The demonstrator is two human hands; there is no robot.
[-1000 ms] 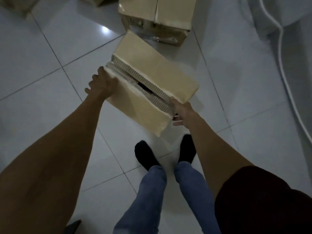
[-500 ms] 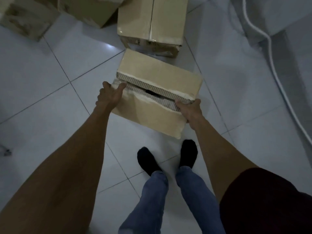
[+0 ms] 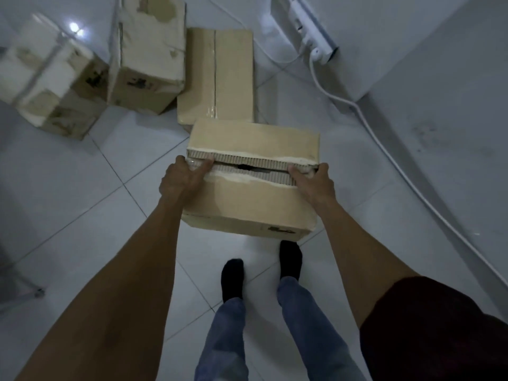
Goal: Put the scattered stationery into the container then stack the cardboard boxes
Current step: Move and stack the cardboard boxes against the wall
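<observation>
I hold a tan cardboard box (image 3: 247, 204) above the floor in front of my feet. Its top flaps are torn along the middle seam, showing corrugated edges. My left hand (image 3: 182, 178) grips the box's left end, thumb over the torn seam. At the right end my right hand (image 3: 313, 181) grips the box, fingers curled at the seam. On the floor just beyond lies a flat taped cardboard box (image 3: 217, 75). Two more worn boxes, one upright (image 3: 145, 53) and one at the far left (image 3: 52, 86), stand beside it. No stationery or container is visible.
White tiled floor (image 3: 82, 188) all around. A white appliance (image 3: 398, 37) with a white cable (image 3: 384, 144) running along the floor fills the upper right. A thin metal leg (image 3: 24, 287) shows at the left edge. My feet in dark socks (image 3: 233, 279) stand under the held box.
The box has turned square to me and come closer to the flat box on the floor. Both hands kept their grip. The view shifted, bringing more boxes at the upper left into sight.
</observation>
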